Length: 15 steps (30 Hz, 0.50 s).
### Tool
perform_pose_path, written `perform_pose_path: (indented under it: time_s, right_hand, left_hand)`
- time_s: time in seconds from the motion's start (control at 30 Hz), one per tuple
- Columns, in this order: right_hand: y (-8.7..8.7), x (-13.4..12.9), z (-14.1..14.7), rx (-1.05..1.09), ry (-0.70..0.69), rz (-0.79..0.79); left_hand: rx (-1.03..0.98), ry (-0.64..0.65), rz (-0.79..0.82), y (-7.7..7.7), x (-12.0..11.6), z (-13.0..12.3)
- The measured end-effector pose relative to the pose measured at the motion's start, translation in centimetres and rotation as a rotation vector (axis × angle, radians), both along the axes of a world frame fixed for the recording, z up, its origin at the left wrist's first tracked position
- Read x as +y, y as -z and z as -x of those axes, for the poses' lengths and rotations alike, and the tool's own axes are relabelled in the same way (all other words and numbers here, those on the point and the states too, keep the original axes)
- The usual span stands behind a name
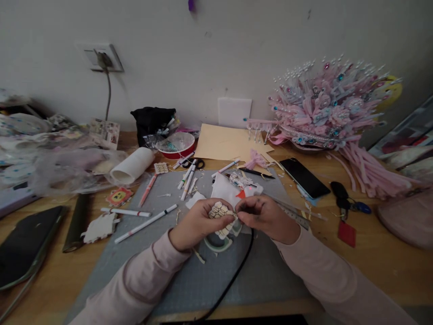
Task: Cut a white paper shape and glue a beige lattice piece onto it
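Note:
Over the grey cutting mat (pixel 203 280), my left hand (pixel 204 221) grips a cream patterned piece (pixel 220 216) with dark outlines, its thumb across the front. My right hand (pixel 262 214) is beside it, fingers pinched together at the piece's right edge; what they hold is too small to tell. Beneath the hands, a pale green and white curved item (pixel 218 245) lies partly hidden. A black cable (pixel 241 266) runs from below the hands toward the front edge. White material (pixel 223 189) and a small orange-red bit (pixel 241 194) lie just behind the hands.
Several white markers (pixel 146 223), black-handled scissors (pixel 200 164) and a white roll (pixel 132 166) lie left and behind. A phone (pixel 304 177), keys (pixel 342 203) and a large pink beaded bundle (pixel 324 108) are at right. A dark tablet-like device (pixel 29 243) lies far left.

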State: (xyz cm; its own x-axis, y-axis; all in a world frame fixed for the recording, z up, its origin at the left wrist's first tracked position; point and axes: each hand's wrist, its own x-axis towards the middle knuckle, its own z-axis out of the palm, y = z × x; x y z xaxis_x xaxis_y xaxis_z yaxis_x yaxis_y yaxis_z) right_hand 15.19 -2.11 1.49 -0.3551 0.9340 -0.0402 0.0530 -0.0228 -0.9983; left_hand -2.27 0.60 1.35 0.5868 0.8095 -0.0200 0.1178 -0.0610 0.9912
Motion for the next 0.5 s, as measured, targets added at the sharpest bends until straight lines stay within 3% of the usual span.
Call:
perform_pose_path:
  time_s: [0.3, 0.5]
  right_hand:
    - [0.86, 0.06, 0.17, -0.019, 0.054, -0.099]
    - [0.82, -0.27, 0.47, -0.071, 0.102, -0.133]
  left_hand:
    - [-0.057, -0.002, 0.113, -0.10, 0.14, -0.16]
    - [-0.027, -0.022, 0.079, 0.10, 0.14, -0.06]
